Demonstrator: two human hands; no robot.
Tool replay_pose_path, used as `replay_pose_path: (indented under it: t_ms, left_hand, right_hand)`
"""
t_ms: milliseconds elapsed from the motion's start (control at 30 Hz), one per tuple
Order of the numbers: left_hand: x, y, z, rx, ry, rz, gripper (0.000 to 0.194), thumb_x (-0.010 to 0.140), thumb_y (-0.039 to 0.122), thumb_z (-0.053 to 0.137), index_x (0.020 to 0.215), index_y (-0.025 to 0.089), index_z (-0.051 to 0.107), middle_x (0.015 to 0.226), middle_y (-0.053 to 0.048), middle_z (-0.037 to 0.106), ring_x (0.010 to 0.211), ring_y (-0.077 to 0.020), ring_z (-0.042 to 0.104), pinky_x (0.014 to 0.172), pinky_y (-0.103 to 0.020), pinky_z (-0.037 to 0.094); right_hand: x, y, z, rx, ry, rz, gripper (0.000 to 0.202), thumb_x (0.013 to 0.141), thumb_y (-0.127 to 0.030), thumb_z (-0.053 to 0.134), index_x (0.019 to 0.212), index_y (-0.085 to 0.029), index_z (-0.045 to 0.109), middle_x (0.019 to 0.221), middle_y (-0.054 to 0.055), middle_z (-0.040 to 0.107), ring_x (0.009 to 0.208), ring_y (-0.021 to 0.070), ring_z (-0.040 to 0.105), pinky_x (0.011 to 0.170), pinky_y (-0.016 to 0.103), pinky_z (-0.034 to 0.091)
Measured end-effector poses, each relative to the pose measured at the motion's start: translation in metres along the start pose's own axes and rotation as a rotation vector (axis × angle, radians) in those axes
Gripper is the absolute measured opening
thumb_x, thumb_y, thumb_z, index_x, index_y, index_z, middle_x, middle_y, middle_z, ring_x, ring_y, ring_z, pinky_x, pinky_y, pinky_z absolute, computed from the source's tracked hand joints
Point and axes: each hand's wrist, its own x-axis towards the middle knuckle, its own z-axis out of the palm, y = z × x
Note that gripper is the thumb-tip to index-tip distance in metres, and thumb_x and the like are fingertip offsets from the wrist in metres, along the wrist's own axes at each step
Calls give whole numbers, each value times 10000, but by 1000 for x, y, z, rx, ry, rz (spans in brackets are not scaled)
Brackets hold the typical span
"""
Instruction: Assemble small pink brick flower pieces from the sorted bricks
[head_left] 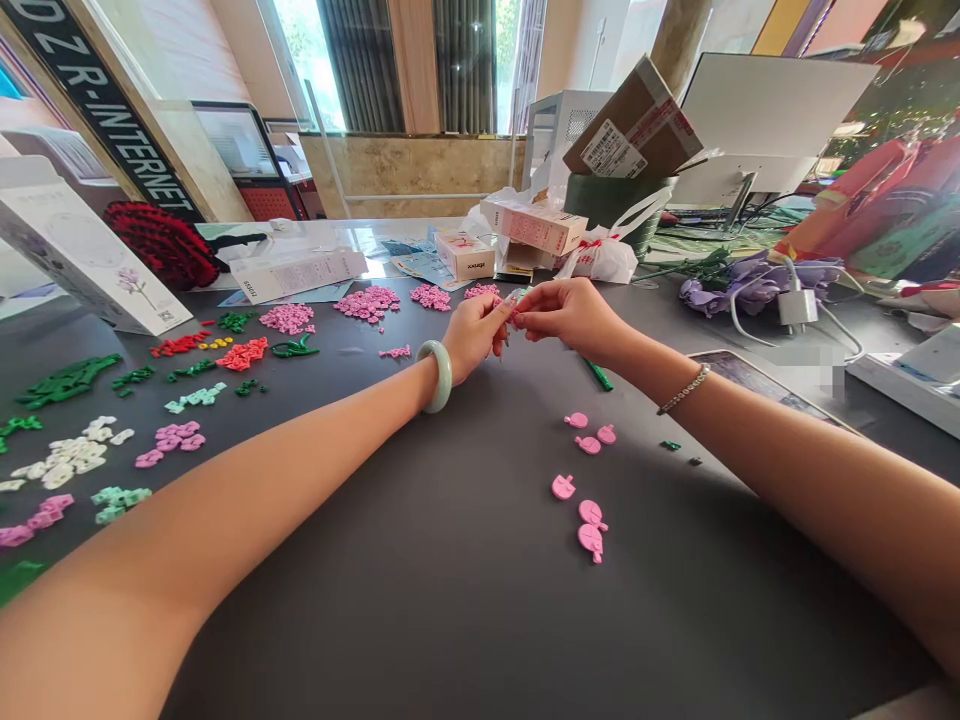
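Observation:
My left hand [474, 338] and my right hand [564, 318] meet above the middle of the dark table [420, 590], fingertips pinched together. A bit of pink shows between them, likely a small plastic piece, mostly hidden by the fingers. Just beyond the hands lies a pile of small pink pieces [481, 290]. Below the right hand rests a green stem piece [598, 374]. Nearer to me, several round pink petal pieces [589, 513] lie loose. Two tiny dark green pieces [670, 445] sit under the right forearm.
Sorted piles of white pieces [71, 455], red pieces [241, 354] and green pieces [69, 381] cover the left side. A white box [90, 250] stands at far left. Small boxes [465, 255] lie at the back. Purple flowers [739, 290] and a white charger [796, 306] lie right.

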Motion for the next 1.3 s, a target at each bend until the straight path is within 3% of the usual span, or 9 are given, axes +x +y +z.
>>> replay_pose_path:
  t_ms: [300,500,700,833,1067,1300]
  left_hand:
    - [1,-2,-2,42,68,50,343,976,210,530,642,164,470,477,81,458,365,-27,429,383,-160,348]
    - [1,-2,-2,51,90,38,340,981,220,521,647,164,484,484,78,455,367,-29,426,383,-168,348]
    - [2,-3,-3,72,101,32,331,985,231,515,662,160,499,486,76,467,363,-28,432,390,-168,347]
    - [3,-5,-3,93,100,49,333,983,242,519,660,163,497,484,75,470,363,-34,439,394,-173,346]
    - [2,-6,-4,195,78,116,382,983,288,520,624,177,457,461,76,479,345,-38,426,416,-185,348]
    - [0,-3,-4,314,84,168,381,972,246,535,609,189,435,447,77,480,362,-55,453,455,-199,360]
  right_hand:
    - [1,2,-2,8,16,-3,155,691,-119,828,706,-139,674,651,11,668,583,94,608,579,220,554]
    - [3,2,-4,55,42,28,119,736,-84,781,712,-143,680,658,17,675,615,113,644,658,261,576]
    - [4,2,-4,97,40,-1,212,656,-28,806,730,-151,651,768,29,693,694,139,678,763,320,593]
    - [3,3,-4,89,84,-51,284,599,-60,840,727,-177,615,784,2,670,703,142,674,741,312,599]
    - [3,4,-4,110,-8,-24,268,595,-145,873,696,-171,626,678,-1,664,668,139,665,693,290,594]
    - [3,5,-4,137,-2,-10,267,583,-151,879,698,-170,639,677,2,676,673,135,668,707,290,588]
